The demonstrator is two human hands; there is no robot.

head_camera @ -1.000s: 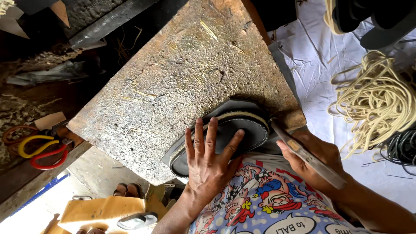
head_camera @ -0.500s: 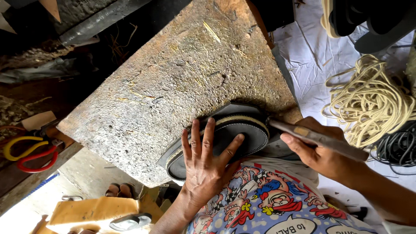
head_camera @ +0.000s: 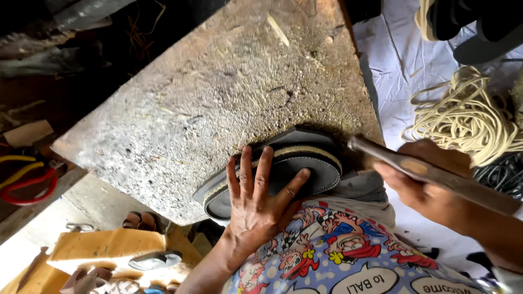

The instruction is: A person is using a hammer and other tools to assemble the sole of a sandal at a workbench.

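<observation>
Left hand (head_camera: pixel 256 204) spread flat, pinning sole (head_camera: pixel 283 169) on counter (head_camera: pixel 218 98); right hand (head_camera: pixel 430 188) gripping tool (head_camera: pixel 430 174); risked slipping into fingers.

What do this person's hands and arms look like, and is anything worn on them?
Both are bare: the left hand and the right hand carry no gloves, rings or watch that I can see, and both forearms are uncovered, with no sleeves in view. The only clothing showing is a light fabric with colourful cartoon print below the hands.
</observation>
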